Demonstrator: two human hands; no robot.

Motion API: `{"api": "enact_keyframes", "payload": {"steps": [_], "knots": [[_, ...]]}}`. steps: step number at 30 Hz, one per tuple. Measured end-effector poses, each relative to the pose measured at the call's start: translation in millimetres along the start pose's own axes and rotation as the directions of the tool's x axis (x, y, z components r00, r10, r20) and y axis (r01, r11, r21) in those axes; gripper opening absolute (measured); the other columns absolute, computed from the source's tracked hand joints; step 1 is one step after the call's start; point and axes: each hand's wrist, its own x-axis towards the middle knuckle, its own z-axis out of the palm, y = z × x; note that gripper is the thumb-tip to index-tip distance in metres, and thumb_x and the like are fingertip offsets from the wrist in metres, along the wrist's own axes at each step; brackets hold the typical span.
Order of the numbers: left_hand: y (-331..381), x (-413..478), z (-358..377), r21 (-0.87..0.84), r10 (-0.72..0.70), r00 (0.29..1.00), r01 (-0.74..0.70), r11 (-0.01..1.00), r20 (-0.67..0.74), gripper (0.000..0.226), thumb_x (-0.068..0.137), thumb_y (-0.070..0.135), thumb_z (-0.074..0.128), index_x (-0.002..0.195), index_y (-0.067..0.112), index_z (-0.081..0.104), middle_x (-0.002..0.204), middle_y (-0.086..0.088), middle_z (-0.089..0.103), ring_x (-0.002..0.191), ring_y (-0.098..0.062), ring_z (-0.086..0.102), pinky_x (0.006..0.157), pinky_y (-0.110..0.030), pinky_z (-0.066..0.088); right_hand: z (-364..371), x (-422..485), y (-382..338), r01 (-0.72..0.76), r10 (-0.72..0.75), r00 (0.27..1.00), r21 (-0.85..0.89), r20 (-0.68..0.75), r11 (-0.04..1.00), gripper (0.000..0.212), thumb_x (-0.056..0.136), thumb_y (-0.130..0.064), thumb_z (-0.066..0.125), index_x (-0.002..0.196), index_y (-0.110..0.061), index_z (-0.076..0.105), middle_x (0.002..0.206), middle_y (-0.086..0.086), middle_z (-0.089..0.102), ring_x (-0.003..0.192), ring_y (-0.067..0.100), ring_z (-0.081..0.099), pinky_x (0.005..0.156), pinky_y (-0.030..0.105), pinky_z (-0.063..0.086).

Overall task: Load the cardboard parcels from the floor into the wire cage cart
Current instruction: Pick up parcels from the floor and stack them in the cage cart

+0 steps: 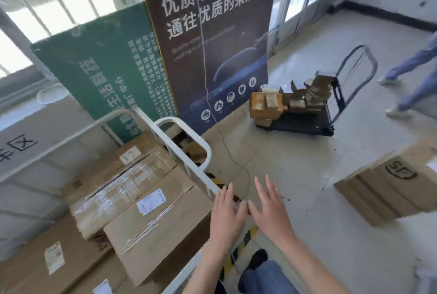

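Observation:
The white wire cage cart [182, 149] stands at my left, filled with several large cardboard parcels [156, 225], some wrapped in clear tape and carrying white labels. My left hand [228, 215] hovers over the cart's near right rail, fingers spread and holding nothing. My right hand [269, 211] is beside it over the tiled floor, also spread and empty. A stack of flat cardboard parcels with a black logo [387, 189] lies on the floor at the right.
A black platform trolley [307, 121] piled with small cartons stands further back. Another person's legs [411, 80] cross the floor at the far right. Tall printed boards [208, 45] lean behind the cart. My own leg and shoe [260, 270] are below.

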Motion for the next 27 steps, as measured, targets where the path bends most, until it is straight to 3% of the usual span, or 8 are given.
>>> {"api": "enact_keyframes", "payload": {"steps": [7, 14, 18, 27], "knots": [[110, 15, 86, 0.104, 0.199, 0.947, -0.230, 0.967, 0.251, 0.068, 0.101, 0.045, 0.043, 0.159, 0.022, 0.017, 0.167, 0.002, 0.014, 0.154, -0.016, 0.004, 0.122, -0.031, 0.008, -85, -36, 107, -0.315, 0.335, 0.930, 0.142, -0.151, 0.938, 0.072, 0.100, -0.045, 0.047, 0.159, -0.031, 0.007, 0.167, 0.004, -0.007, 0.154, 0.024, -0.006, 0.123, 0.037, 0.005], [242, 40, 221, 0.118, 0.318, 0.845, -0.402, 0.908, 0.430, 0.069, 0.101, 0.048, 0.043, 0.160, 0.023, 0.015, 0.167, 0.004, 0.012, 0.154, -0.014, 0.003, 0.122, -0.031, 0.007, -187, -45, 247, -0.426, 0.492, 0.825, 0.266, -0.277, 0.865, 0.070, 0.101, -0.045, 0.045, 0.159, -0.033, 0.007, 0.167, 0.000, -0.009, 0.153, 0.024, -0.009, 0.123, 0.040, 0.006], [309, 54, 306, 0.072, 0.345, 0.811, -0.425, 0.902, 0.472, 0.067, 0.101, 0.046, 0.044, 0.159, 0.024, 0.018, 0.167, 0.005, 0.015, 0.153, -0.013, 0.006, 0.121, -0.030, 0.008, -251, -44, 331, -0.442, 0.528, 0.781, 0.302, -0.333, 0.845, 0.068, 0.101, -0.043, 0.044, 0.159, -0.033, 0.010, 0.167, -0.002, -0.010, 0.154, 0.026, -0.008, 0.123, 0.046, 0.012], [411, 68, 443, 0.032, 0.299, 0.724, -0.404, 0.914, 0.622, 0.068, 0.099, 0.046, 0.048, 0.158, 0.025, 0.022, 0.164, 0.005, 0.025, 0.151, -0.013, 0.019, 0.122, -0.037, 0.020, -332, -71, 471, -0.541, 0.675, 0.653, 0.412, -0.345, 0.733, 0.072, 0.101, -0.035, 0.047, 0.158, -0.036, 0.002, 0.167, -0.001, -0.013, 0.154, 0.021, -0.008, 0.122, 0.041, 0.008]]}}
